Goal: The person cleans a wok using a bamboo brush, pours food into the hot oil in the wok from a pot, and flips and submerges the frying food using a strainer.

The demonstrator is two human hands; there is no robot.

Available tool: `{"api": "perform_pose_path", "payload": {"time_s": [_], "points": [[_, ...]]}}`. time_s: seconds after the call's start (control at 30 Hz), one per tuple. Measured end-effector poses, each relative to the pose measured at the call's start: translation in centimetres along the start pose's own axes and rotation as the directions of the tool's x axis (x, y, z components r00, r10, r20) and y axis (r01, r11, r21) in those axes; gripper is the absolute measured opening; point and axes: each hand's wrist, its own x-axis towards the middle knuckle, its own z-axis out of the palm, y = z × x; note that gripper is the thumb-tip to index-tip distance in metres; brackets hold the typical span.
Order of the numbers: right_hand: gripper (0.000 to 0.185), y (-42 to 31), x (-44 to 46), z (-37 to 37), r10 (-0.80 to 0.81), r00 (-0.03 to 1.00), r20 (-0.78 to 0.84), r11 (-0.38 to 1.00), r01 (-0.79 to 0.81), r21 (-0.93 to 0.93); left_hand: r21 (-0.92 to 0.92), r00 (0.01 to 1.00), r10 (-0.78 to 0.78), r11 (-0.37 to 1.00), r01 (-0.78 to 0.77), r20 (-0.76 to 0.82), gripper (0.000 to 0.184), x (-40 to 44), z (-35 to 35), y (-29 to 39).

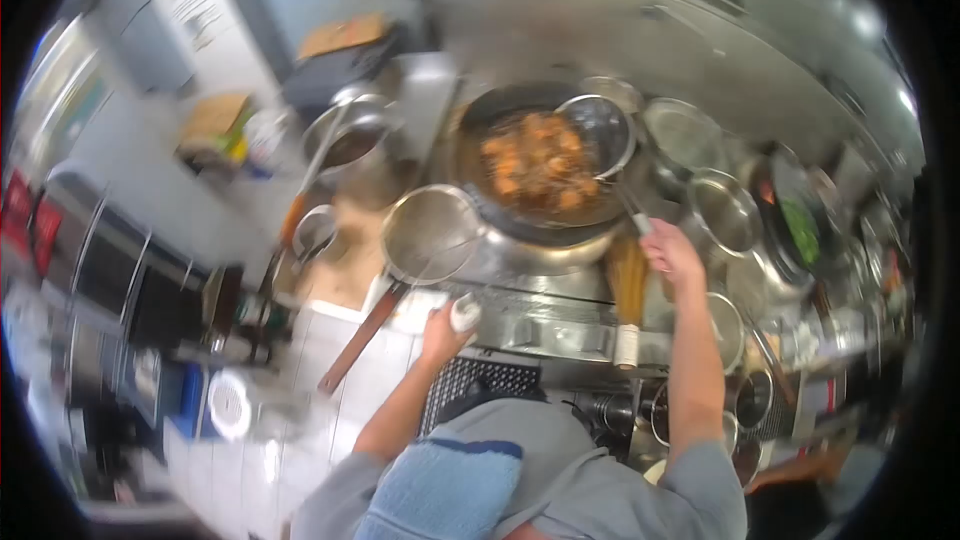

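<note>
My right hand (pixel 673 252) is closed round the pale grip of a long-handled round strainer (pixel 600 130). Its bowl is over the right side of a large dark wok (pixel 480 110); whether it is mesh or solid is blurred. Browned fried pieces (pixel 540 160) lie in dark oil in the wok. My left hand (pixel 442 336) is closed on a white bundled cloth (pixel 465 312), in front of the stove. Just beyond the left hand, a wide mesh strainer (pixel 432 233) with a wooden handle rests by the wok's left edge.
A metal pot (pixel 350 140) with dark liquid stands left of the wok. To the right are a wire basket (pixel 724 210) and a pan with green vegetables (pixel 800 230). A bamboo brush (pixel 627 290) lies on the stove front. Another person's arm (pixel 800 467) shows at lower right.
</note>
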Motion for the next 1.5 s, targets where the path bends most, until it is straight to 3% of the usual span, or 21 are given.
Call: {"api": "perform_pose_path", "payload": {"time_s": [0.1, 0.2, 0.23, 0.3, 0.33, 0.4, 0.43, 0.53, 0.63, 0.73, 0.77, 0.8, 0.83, 0.9, 0.97, 1.1, 1.17, 1.23, 1.33, 1.43, 1.5], "points": [[0.043, 0.7, 1.9, 0.3, 0.017, 0.991, 0.135, 0.999, -0.012, -0.038, -0.243, 0.978, -0.207, 0.948, 0.205, 0.021, 0.062, -1.0, -3.5, 2.0], [0.048, -1.1, 1.0, 1.3, -0.011, 0.992, 0.123, 0.990, 0.028, -0.141, -0.366, 0.958, -0.230, 0.918, 0.155, -0.171, 0.058, -0.6, -5.3, -2.6], [0.050, -1.5, 0.5, 1.3, -0.021, 0.991, 0.132, 0.984, 0.044, -0.172, -0.391, 0.949, -0.269, 0.901, 0.189, -0.161, 0.056, -0.3, -6.7, -5.1], [0.053, -2.2, -0.6, 0.7, -0.057, 0.991, 0.125, 0.966, 0.087, -0.244, -0.499, 0.828, -0.561, 0.720, 0.483, -0.009, 0.053, 0.2, -13.4, -1.8], [0.054, -2.7, -0.9, 0.5, -0.079, 0.990, 0.113, 0.951, 0.109, -0.289, -0.577, 0.852, -0.521, 0.712, 0.400, -0.051, 0.053, 0.2, -14.9, -2.2], [0.054, -4.3, -2.3, 0.5, -0.124, 0.988, 0.092, 0.874, 0.152, -0.462, -0.492, 0.890, -0.438, 0.807, 0.327, -0.126, 0.053, 1.0, -17.0, -5.8], [0.052, -4.9, -3.1, 0.8, -0.155, 0.985, 0.074, 0.842, 0.171, -0.512, -0.317, 0.910, -0.384, 0.892, 0.323, -0.155, 0.053, 1.9, -17.4, -9.2], [0.048, -6.8, -5.8, 1.5, -0.246, 0.966, 0.079, 0.699, 0.233, -0.676, -0.110, 0.944, -0.318, 0.945, 0.308, -0.086, 0.058, 4.7, -17.9, -15.4], [0.049, -8.6, -10.2, 3.5, -0.210, 0.977, -0.025, 0.788, 0.154, -0.596, 0.075, 0.986, -0.149, 0.985, 0.154, -0.073, 0.065, 7.0, -15.5, -22.2], [0.049, -7.8, -12.5, 6.0, -0.239, 0.968, -0.076, 0.751, 0.134, -0.647, 0.072, 0.961, -0.268, 0.959, 0.273, -0.065, 0.075, 6.9, -16.3, -19.6], [0.049, -7.1, -13.1, 6.6, -0.248, 0.964, -0.098, 0.749, 0.127, -0.650, 0.129, 0.967, -0.195, 0.968, 0.217, -0.163, 0.086, 6.8, -15.3, -22.0], [0.048, -5.4, -12.8, 6.4, -0.253, 0.962, -0.100, 0.712, 0.115, -0.693, 0.045, 0.948, -0.282, 0.956, 0.291, -0.144, 0.095, 6.3, -15.9, -20.2], [0.048, -3.9, -12.2, 7.1, -0.267, 0.956, -0.123, 0.690, 0.101, -0.717, 0.225, 0.929, -0.328, 0.905, 0.361, -0.171, 0.094, 5.7, -16.4, -17.2], [0.048, -0.8, -10.6, 7.9, -0.315, 0.941, -0.122, 0.677, 0.132, -0.724, 0.421, 0.942, -0.204, 0.855, 0.303, -0.265, 0.090, 4.6, -16.4, -12.5], [0.048, 0.6, -9.6, 8.0, -0.359, 0.922, -0.146, 0.697, 0.161, -0.699, 0.472, 0.917, 0.112, 0.877, 0.089, -0.382, 0.085, 4.1, -15.4, -9.0], [0.048, -0.3, -10.0, 7.7, -0.561, 0.810, -0.170, 0.582, 0.239, -0.777, -0.076, 0.911, 0.411, 0.909, -0.409, 0.016, 0.032, 5.5, -12.3, 0.6], [0.050, -1.1, -10.1, 6.8, -0.477, 0.847, -0.235, 0.707, 0.210, -0.676, -0.123, 0.812, 0.584, 0.804, -0.582, -0.026, 0.017, 7.2, -10.7, 7.1], [0.052, -1.2, -9.8, 5.6, -0.436, 0.856, -0.277, 0.755, 0.181, -0.630, -0.143, 0.703, 0.686, 0.689, -0.711, -0.187, 0.017, 10.2, -8.4, 11.3], [0.054, -1.1, -8.7, 4.6, -0.385, 0.863, -0.328, 0.789, 0.123, -0.602, -0.147, 0.703, 0.682, 0.689, -0.710, -0.201, 0.012, 13.7, -6.2, 15.9], [0.051, -2.0, -9.3, 5.4, -0.336, 0.869, -0.363, 0.834, 0.095, -0.544, -0.066, 0.759, 0.639, 0.769, -0.636, 0.124, 0.013, 15.4, -3.6, 16.0], [0.051, -1.8, -8.9, 4.5, -0.385, 0.869, -0.311, 0.799, 0.146, -0.583, -0.077, 0.775, 0.632, 0.774, -0.629, 0.026, 0.019, 15.5, -2.3, 15.7]]}}
